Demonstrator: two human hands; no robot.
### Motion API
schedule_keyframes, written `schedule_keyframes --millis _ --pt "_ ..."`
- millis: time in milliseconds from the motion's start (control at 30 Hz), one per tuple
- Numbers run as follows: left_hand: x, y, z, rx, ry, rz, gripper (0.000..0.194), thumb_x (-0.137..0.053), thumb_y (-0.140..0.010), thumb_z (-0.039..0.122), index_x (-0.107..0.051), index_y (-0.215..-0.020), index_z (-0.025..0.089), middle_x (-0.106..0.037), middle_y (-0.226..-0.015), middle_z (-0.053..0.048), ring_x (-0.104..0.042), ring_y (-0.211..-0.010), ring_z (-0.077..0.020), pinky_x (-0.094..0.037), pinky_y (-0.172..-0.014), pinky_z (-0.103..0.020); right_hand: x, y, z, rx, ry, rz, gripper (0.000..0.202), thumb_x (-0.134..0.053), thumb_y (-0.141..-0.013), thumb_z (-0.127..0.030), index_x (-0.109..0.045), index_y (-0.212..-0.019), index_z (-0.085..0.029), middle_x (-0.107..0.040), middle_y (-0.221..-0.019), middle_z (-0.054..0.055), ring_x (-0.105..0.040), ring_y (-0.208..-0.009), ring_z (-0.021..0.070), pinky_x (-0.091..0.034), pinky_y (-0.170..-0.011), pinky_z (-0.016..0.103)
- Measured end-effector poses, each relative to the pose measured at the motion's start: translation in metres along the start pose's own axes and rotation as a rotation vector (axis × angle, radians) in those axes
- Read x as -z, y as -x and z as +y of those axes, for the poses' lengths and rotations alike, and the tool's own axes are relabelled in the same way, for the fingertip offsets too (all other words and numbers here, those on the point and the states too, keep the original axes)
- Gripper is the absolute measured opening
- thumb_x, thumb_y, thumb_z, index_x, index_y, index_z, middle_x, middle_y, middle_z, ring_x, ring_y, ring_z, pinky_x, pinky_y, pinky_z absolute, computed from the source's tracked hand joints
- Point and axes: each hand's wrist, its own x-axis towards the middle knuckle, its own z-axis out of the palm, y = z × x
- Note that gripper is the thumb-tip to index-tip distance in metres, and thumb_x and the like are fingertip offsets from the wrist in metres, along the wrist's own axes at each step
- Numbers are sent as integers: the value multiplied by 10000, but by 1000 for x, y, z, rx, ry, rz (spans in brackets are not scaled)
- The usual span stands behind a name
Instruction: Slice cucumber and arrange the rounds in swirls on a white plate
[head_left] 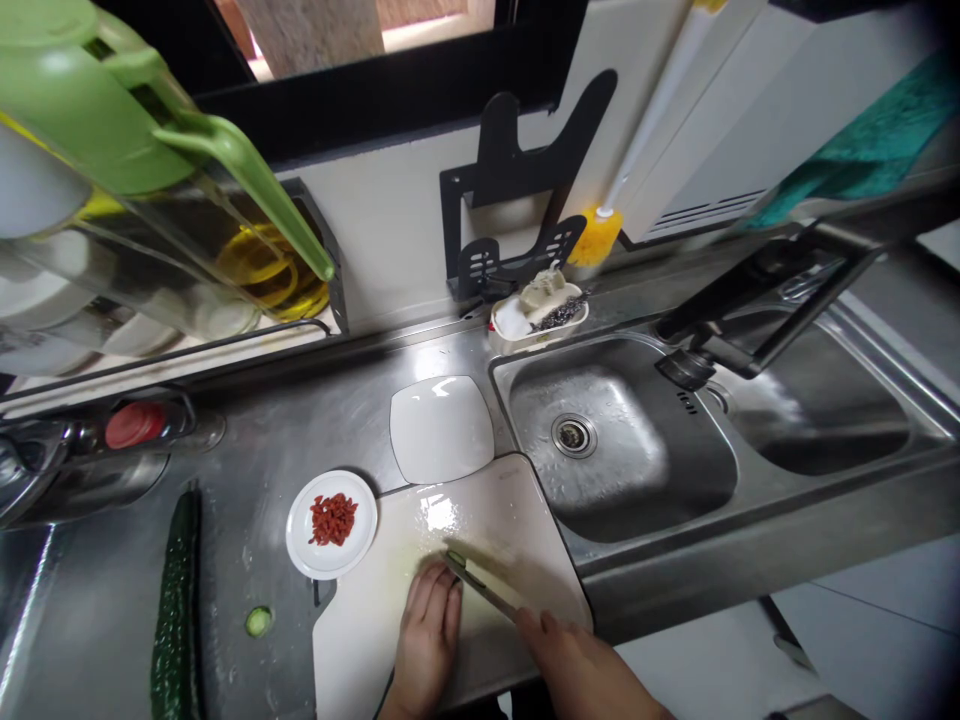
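My right hand (574, 655) is wrapped round the handle of a kitchen knife (484, 588). Its blade points up and left across the pale cutting board (517, 510). Beside the blade, my left hand (429, 632) rests on the board with its fingers curled together; whatever they hold is hidden. A small green piece (454, 557) shows at the blade's far end, next to my left fingertips. Wet shine and a faint green tint mark the board. On the steel counter to the left lie a whole cucumber (176, 610) and a cut-off cucumber end (259, 622).
A round white plate (300, 535) of chopped red bits overlaps the board's left corner. Behind the board sits a square white plate (442, 430). A double sink (622, 470) with a dark faucet (750, 340) is to the right. Green-lidded oil jug (240, 180) at upper left.
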Motion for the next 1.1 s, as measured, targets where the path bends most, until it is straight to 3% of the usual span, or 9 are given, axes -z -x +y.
schedule_keyframes --millis 467,700,900,1100 --pt "3 -3 3 12 46 24 253 -424 -900 163 -592 -1088 174 -664 -1087 -75 -595 -1085 -202 -483 -987 -417 -21 -20 -2 24 93 84 506 -348 -704 102 -576 -1068 -165 -679 -884 71 -665 -756 182 -474 -617 221" --pt "4 -4 5 27 59 17 256 -418 -905 169 -588 -1096 174 -667 -1086 -77 -599 -1075 -200 -485 -982 -420 -28 -35 -3 7 43 152 415 -327 -782 30 -584 -1024 -189 -659 -808 62 -651 -667 175 -428 -529 222" --pt "6 -6 6 49 51 4 255 -435 -897 171 -598 -1093 181 -664 -1095 -72 -600 -1073 -199 -500 -963 -407 -31 -37 2 1 6 138 505 -293 -748 40 -560 -1106 -195 -669 -897 64 -645 -726 160 -421 -586 219" --pt "7 -6 7 66 67 -13 259 -438 -896 166 -593 -1103 185 -655 -1106 -64 -586 -1093 -188 -492 -977 -394 -26 -25 5 -3 -32 108 518 -286 -746 51 -558 -1117 -187 -669 -951 73 -654 -790 202 -450 -651 266"
